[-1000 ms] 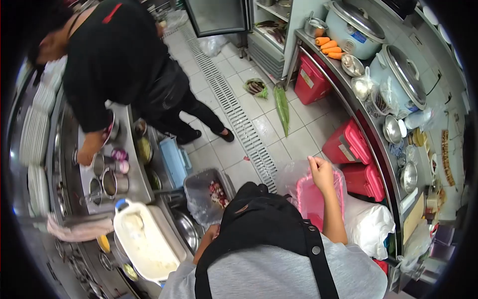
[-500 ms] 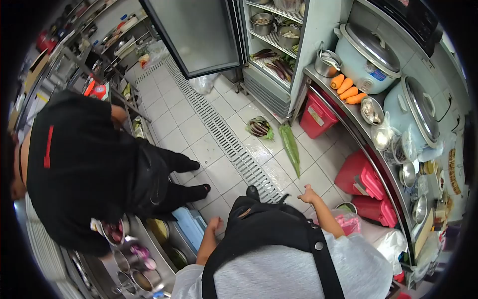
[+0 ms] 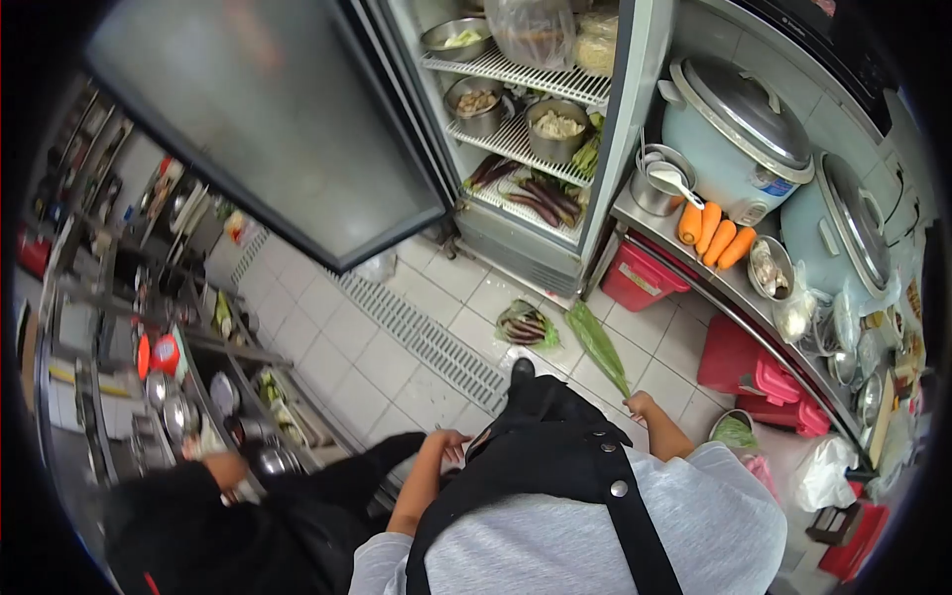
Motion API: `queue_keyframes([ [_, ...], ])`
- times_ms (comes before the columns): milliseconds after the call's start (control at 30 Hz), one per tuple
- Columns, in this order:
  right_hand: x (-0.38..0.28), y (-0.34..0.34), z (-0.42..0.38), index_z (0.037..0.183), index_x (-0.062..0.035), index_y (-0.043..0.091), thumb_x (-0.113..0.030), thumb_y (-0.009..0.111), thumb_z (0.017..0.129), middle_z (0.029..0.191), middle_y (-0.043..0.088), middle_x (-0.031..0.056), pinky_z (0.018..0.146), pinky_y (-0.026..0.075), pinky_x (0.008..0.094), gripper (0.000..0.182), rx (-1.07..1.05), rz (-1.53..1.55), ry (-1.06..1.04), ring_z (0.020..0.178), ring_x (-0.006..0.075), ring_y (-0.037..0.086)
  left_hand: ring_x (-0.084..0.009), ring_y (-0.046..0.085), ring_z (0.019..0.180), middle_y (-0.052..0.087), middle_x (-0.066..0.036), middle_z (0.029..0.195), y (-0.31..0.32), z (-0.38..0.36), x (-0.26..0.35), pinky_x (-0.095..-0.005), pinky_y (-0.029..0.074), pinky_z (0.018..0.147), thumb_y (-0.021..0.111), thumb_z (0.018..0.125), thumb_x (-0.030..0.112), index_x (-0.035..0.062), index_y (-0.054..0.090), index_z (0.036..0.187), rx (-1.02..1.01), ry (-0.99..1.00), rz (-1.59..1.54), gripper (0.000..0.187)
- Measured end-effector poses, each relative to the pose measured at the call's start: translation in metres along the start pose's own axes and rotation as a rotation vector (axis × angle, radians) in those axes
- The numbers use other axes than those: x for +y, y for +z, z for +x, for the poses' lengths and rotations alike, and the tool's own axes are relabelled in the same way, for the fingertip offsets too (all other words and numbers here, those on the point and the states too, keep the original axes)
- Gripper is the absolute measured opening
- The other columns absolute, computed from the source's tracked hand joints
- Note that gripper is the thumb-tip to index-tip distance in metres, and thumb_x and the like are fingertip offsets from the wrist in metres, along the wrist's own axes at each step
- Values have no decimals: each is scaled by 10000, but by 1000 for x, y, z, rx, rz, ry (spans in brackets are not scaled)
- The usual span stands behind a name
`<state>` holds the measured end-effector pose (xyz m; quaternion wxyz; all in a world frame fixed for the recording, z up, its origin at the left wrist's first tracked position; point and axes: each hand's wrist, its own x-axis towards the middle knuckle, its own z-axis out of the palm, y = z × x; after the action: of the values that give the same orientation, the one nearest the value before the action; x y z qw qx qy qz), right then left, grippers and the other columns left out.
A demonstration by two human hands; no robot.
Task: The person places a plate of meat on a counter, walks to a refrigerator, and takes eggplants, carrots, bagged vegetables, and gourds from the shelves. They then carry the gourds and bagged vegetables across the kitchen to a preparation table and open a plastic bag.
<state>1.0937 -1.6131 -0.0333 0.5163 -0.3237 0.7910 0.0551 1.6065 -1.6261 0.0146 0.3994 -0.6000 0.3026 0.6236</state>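
My left hand [image 3: 451, 445] hangs at my waist, fingers loosely stretched and holding nothing visible. My right hand [image 3: 643, 407] is low on my right, fingers loosely bent. In the view it overlaps the lower tip of a long, narrow green bundle [image 3: 596, 342] on the tiled floor; I see no clear contact. Beside that bundle lies a clear bag of dark purple and green vegetables [image 3: 527, 325]. Ahead stands an upright fridge [image 3: 521, 246], its glass door [image 3: 288, 129] wide open. Eggplants [image 3: 543, 201] lie on its bottom shelf, below metal pots [image 3: 557, 147] of food.
On the right, a steel counter holds rice cookers [image 3: 729, 139], several carrots [image 3: 716, 236] and bowls, with red bins [image 3: 736, 362] beneath. A floor drain grate [image 3: 426, 337] crosses the tiles. A co-worker in black [image 3: 268, 535] stands close on my left, near shelving.
My view has moved nearer the fridge and the floor bundles. My right hand now overlaps the green bundle's tip in view. The co-worker appears lower in the left of the picture.
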Motion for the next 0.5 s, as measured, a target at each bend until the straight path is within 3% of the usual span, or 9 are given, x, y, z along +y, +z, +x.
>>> queue_keyframes([
  [67, -36, 6, 47, 710, 13, 605, -372, 594, 806, 641, 605, 155, 439, 501, 416, 397, 23, -27, -36, 509, 253, 615, -299, 626, 835, 657, -188, 940, -21, -20, 4, -459, 459, 679, 445, 836, 591, 28, 652, 1022, 280, 357, 24, 629],
  [133, -84, 11, 43, 611, 4, 598, -402, 564, 800, 587, 593, 152, 439, 499, 406, 449, -52, 28, -51, 480, 248, 600, -335, 629, 868, 650, -218, 927, -68, 48, 2, -443, 477, 757, 465, 835, 586, -20, 631, 1032, 289, 366, 311, 658],
  [167, -117, 9, 33, 705, 2, 617, -375, 580, 796, 577, 587, 147, 442, 491, 399, 389, -2, 75, -106, 445, 246, 572, -353, 630, 884, 646, -232, 921, -90, 71, 4, -436, 486, 796, 475, 834, 583, -44, 621, 1037, 297, 373, 452, 675],
  [200, -143, 11, 36, 837, -2, 625, -364, 586, 805, 618, 598, 139, 449, 482, 391, 366, -20, 185, -134, 470, 239, 576, -390, 599, 936, 615, -267, 990, -103, -5, 22, -426, 465, 820, 482, 869, 512, -80, 586, 1050, 545, 433, 288, 628],
  [267, -201, 3, 14, 804, 56, 631, -353, 562, 800, 664, 634, 182, 526, 527, 400, 415, 61, 169, -236, 521, 275, 614, -420, 571, 962, 602, -275, 1002, -133, -53, 31, -427, 444, 835, 463, 889, 491, -72, 601, 980, 678, 611, 135, 587],
  [367, -260, -6, 28, 954, 37, 613, -367, 612, 774, 850, 643, 203, 676, 514, 398, 442, 108, 419, -311, 715, 282, 642, -415, 566, 977, 610, -274, 959, -192, -78, 45, -418, 440, 834, 480, 896, 432, -63, 608, 907, 503, 690, 125, 511],
  [433, -292, -19, 58, 1175, 2, 473, -351, 659, 792, 1071, 569, 190, 653, 514, 356, 552, 339, 528, -308, 782, 248, 633, -412, 573, 959, 609, -273, 941, -232, -87, 58, -417, 447, 812, 491, 894, 386, -53, 607, 906, 401, 848, 223, 455],
  [467, -318, -45, 36, 1196, 0, 458, -333, 679, 779, 1088, 547, 190, 727, 490, 362, 579, 528, 562, -335, 867, 263, 601, -409, 581, 940, 609, -272, 922, -250, -89, 60, -416, 454, 790, 502, 891, 341, -44, 607, 904, 303, 992, 276, 399],
  [500, -351, -78, -3, 1218, -1, 442, -316, 699, 765, 1105, 524, 189, 801, 465, 369, 609, 717, 587, -359, 953, 278, 569, -409, 581, 940, 609, -272, 922, -270, -103, 67, -416, 454, 790, 502, 891, 341, -44, 607, 904, 279, 987, 303, 399],
])
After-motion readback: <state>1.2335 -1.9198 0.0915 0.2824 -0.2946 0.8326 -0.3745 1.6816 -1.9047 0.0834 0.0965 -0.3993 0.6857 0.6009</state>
